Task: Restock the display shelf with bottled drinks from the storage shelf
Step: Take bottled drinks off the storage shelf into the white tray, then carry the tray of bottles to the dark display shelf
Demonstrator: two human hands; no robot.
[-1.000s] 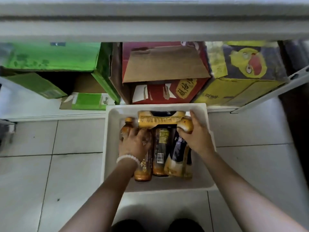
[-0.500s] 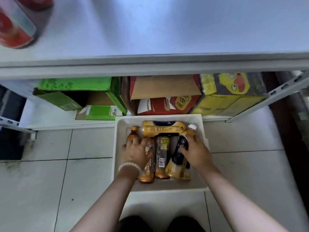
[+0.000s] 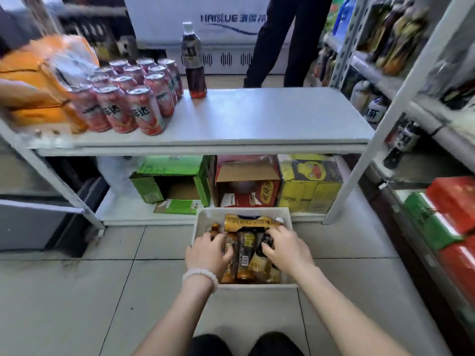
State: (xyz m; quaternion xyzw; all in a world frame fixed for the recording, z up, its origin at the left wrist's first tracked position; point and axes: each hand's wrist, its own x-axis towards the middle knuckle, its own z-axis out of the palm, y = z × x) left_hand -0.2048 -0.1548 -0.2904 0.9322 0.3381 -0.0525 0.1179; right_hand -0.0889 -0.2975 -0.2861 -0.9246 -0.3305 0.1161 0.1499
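A white bin (image 3: 203, 217) is seen on the tiled floor, just in front of the lower edge of a grey shelf unit (image 3: 257, 119). Several bottled drinks are packed in it: amber bottles (image 3: 244, 255) lie lengthwise along the bin, and one gold-labelled bottle (image 3: 246, 222) lies crosswise along the far wall.

The left hand (image 3: 207, 253) is laid over the bottles at the bin's left side, its fingers curled down onto an amber bottle near its neck — whether the bottle is truly gripped cannot be told. A white bead bracelet (image 3: 199, 276) is worn at that wrist. The right hand (image 3: 285, 246) is closed around a dark-labelled bottle (image 3: 267, 241) at the bin's right side, fingers wrapped over its upper part.

On the shelf's top board, a block of pink cans (image 3: 133, 98) is stood at the left end, with one tall dark bottle (image 3: 194, 60) upright near the back edge. Beneath it, a green carton (image 3: 167, 176), a red carton (image 3: 246, 181) and a yellow carton (image 3: 308, 186) are lined along the bottom board — all behind the bin.
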